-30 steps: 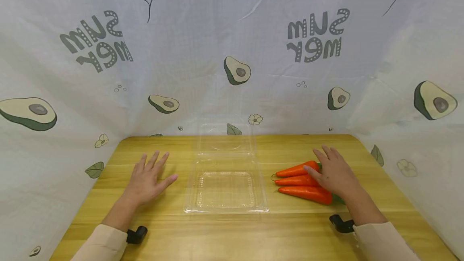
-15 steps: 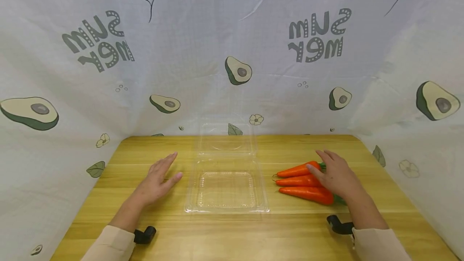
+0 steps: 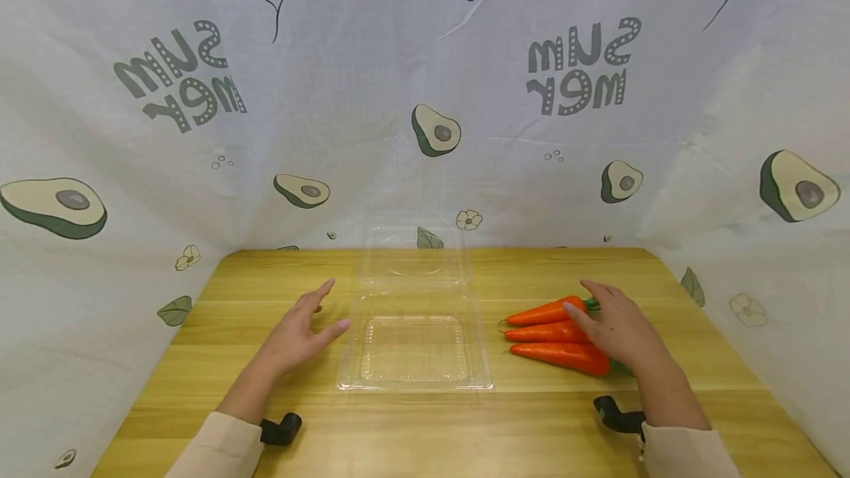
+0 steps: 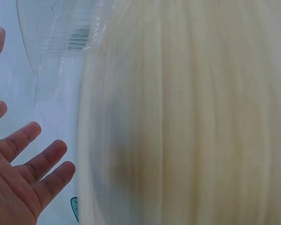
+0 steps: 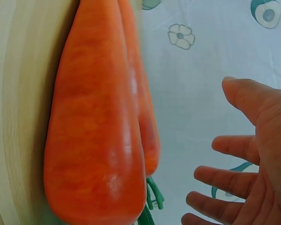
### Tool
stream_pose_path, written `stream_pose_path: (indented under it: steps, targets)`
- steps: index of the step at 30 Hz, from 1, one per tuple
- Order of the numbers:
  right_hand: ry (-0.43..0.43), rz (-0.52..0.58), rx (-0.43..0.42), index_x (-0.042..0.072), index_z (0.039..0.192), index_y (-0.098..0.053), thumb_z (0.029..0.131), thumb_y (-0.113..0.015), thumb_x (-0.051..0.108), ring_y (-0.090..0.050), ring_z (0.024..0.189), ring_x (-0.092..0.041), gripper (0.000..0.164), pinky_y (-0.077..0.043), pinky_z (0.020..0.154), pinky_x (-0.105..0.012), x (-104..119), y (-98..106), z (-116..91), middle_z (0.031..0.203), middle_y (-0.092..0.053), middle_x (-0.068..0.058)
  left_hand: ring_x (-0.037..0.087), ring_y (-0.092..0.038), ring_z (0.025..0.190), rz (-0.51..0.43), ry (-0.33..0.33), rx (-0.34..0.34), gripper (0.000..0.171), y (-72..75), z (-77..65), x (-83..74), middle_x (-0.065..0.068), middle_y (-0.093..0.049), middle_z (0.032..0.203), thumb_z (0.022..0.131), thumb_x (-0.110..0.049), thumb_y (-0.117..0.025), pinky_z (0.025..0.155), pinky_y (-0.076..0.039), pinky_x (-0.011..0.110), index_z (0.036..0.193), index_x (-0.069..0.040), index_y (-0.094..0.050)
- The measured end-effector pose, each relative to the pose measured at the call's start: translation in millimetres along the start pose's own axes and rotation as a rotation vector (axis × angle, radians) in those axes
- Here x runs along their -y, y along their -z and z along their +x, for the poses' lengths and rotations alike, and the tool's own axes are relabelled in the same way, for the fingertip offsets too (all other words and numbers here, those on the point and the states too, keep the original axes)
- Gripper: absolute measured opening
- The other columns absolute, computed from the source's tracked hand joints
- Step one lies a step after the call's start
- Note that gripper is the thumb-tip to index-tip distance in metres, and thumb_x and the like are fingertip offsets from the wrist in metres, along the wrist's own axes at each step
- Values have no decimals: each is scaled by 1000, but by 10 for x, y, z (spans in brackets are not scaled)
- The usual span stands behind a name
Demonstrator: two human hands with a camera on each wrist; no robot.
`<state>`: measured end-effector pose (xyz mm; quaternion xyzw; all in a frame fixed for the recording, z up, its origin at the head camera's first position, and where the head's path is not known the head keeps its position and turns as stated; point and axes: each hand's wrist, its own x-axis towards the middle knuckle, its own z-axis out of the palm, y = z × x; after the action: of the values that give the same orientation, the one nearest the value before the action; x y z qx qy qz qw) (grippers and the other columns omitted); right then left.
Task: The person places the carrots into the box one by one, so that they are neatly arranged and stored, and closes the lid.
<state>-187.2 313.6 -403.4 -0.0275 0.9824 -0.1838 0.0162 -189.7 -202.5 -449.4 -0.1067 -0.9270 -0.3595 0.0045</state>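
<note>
Three orange carrots with green tops lie side by side on the right of the table, thin tips toward the middle. Over their thick ends hovers my right hand, fingers loosely extended, holding nothing; the right wrist view shows a gap between this hand and the nearest carrot. A clear plastic clamshell box stands in the middle with its lid raised at the back. My left hand is just left of the box, thumb and fingers spread, nothing in its grasp. In the left wrist view, the box is beyond the fingers.
The wooden table has a light striped grain. A white cloth printed with avocados and lettering hangs behind and along both sides. A black wrist mount juts inward from the left wrist, and another mount from the right.
My left hand has moved right, closer to the box, and turned so that its fingers point more inward. My right hand has shifted only slightly. The carrots and box stay put.
</note>
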Motion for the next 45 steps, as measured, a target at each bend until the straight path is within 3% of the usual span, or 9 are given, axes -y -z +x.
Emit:
stream_pose_path:
  steps: [6, 15, 22, 28, 40, 43, 45]
  targets:
    - [-24, 11, 16, -5, 153, -36, 102, -53, 55, -34, 135, -61, 80, -32, 108, -76, -3, 10, -29, 151, -35, -40, 41, -52, 138, -95, 31, 0, 89, -69, 41, -39, 13, -45, 158, 93, -58, -68, 107, -48, 59, 163, -24, -25]
    - [-14, 35, 42, -1, 148, -47, 102, -55, 52, -40, 133, -61, 71, -37, 103, -75, -7, 66, -89, 148, -43, -40, 42, -49, 140, -289, 65, -8, 82, -189, 76, -62, 16, -44, 158, 95, -47, -69, 114, -43, 58, 162, -24, -28]
    - [-65, 94, 61, -3, 146, -49, 100, -54, 60, -56, 121, -51, 78, -50, 94, -65, 8, 128, -142, 138, -57, -33, 40, -50, 140, -385, 98, -34, 72, -275, 86, -80, 16, -47, 156, 99, -39, -67, 114, -43, 57, 161, -24, -33]
    - [-94, 102, 113, -4, 133, -59, 100, -61, 51, -63, 108, -39, 64, -54, 90, -56, 36, 167, -171, 122, -67, -24, 39, -54, 137, -457, 106, -56, 64, -349, 108, -112, 17, -52, 151, 101, -32, -65, 112, -45, 56, 158, -19, -38]
    - [-92, 118, 201, 2, 119, -67, 94, -71, 42, -65, 106, -33, 47, -54, 90, -54, 26, 191, -229, 119, -69, -19, 38, -53, 138, -618, 106, -98, 54, -483, 150, -144, 18, -55, 149, 102, -25, -64, 114, -45, 50, 151, -11, -47]
    - [-76, 115, 209, 4, 118, -68, 93, -73, 41, -65, 108, -34, 45, -54, 91, -55, 12, 190, -239, 120, -70, -18, 36, -53, 139, -648, 116, -111, 53, -520, 154, -156, 17, -56, 148, 101, -24, -64, 115, -45, 45, 150, -11, -49]
    - [-65, 113, 218, 4, 120, -68, 92, -75, 42, -65, 109, -36, 48, -54, 90, -55, -4, 188, -244, 121, -69, -19, 36, -53, 138, -667, 120, -123, 52, -547, 158, -161, 17, -57, 148, 101, -23, -64, 113, -47, 36, 149, -10, -50]
